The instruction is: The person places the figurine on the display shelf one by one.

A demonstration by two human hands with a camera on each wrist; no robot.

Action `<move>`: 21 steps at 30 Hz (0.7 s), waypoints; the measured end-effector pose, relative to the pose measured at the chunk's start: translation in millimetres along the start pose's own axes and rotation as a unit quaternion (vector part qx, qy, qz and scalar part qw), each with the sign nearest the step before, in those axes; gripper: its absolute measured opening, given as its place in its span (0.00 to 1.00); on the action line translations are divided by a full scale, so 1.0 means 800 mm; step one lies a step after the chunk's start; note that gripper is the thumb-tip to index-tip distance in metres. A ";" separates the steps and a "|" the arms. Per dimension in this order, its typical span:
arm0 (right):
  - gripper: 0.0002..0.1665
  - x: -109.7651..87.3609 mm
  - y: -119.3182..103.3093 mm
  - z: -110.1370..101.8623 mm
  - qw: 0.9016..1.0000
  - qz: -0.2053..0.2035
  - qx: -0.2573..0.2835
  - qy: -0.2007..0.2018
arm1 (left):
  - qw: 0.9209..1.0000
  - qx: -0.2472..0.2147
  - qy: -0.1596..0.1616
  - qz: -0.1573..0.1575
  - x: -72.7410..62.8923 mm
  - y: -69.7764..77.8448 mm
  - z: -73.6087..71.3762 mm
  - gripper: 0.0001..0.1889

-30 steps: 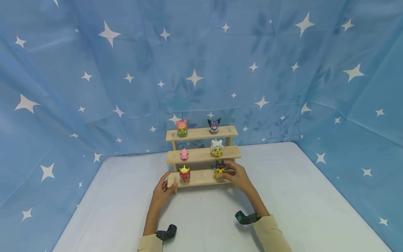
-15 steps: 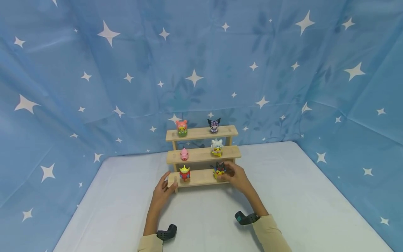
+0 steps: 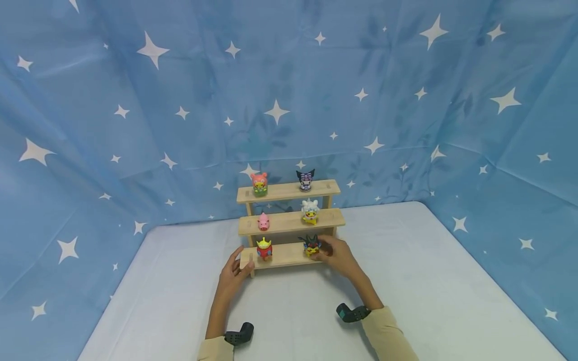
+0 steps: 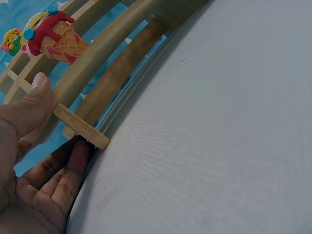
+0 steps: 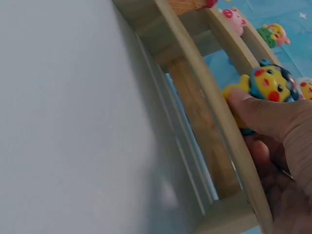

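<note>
A three-tier wooden display stand (image 3: 289,254) stands on the table. My left hand (image 3: 232,275) holds the left end of its lowest board, thumb on top and fingers by the leg, as the left wrist view shows. At the right of that board, my right hand (image 3: 337,254) pinches a yellow figurine with a black eared hood (image 3: 311,245). Its yellow face, with red cheeks, shows in the right wrist view beside my thumb (image 5: 256,111). A red figurine with a yellow top (image 3: 264,249) stands at the left of the same board; the left wrist view shows its waffle-cone body (image 4: 62,44).
On the middle board are a pink pig figurine (image 3: 264,222) and a white-hooded yellow figurine (image 3: 309,212). The top board bears a pink-hooded figurine (image 3: 259,184) and a black-eared purple one (image 3: 305,180). Behind hangs a blue star-printed curtain (image 3: 289,75); the white table (image 3: 289,311) extends around.
My right hand has shifted the black-hooded figurine slightly left along the lowest board and turned it a little. The left hand keeps its hold on the stand.
</note>
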State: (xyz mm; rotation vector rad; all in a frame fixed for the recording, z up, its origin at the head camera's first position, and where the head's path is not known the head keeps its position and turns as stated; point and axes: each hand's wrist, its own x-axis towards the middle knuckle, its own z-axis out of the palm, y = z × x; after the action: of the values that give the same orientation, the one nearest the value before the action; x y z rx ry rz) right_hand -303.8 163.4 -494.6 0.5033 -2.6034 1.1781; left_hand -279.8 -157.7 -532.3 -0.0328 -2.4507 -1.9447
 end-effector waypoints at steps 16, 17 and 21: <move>0.26 0.001 0.000 0.006 0.999 0.004 -0.044 0.018 | 1.000 0.006 0.003 -0.003 -0.001 0.000 0.001 0.36; 0.25 0.001 0.000 0.006 0.999 0.003 -0.047 0.016 | 1.000 0.006 0.003 -0.002 -0.001 0.001 0.000 0.36; 0.23 0.001 0.002 0.005 0.998 -0.014 -0.052 0.023 | 1.000 0.006 0.003 0.000 -0.001 0.002 0.000 0.36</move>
State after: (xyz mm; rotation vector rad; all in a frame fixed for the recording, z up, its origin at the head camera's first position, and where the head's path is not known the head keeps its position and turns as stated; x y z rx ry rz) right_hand -305.9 160.8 -498.0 0.4833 -2.5930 1.0258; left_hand -279.2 -157.6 -530.5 -0.0260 -2.4586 -1.9268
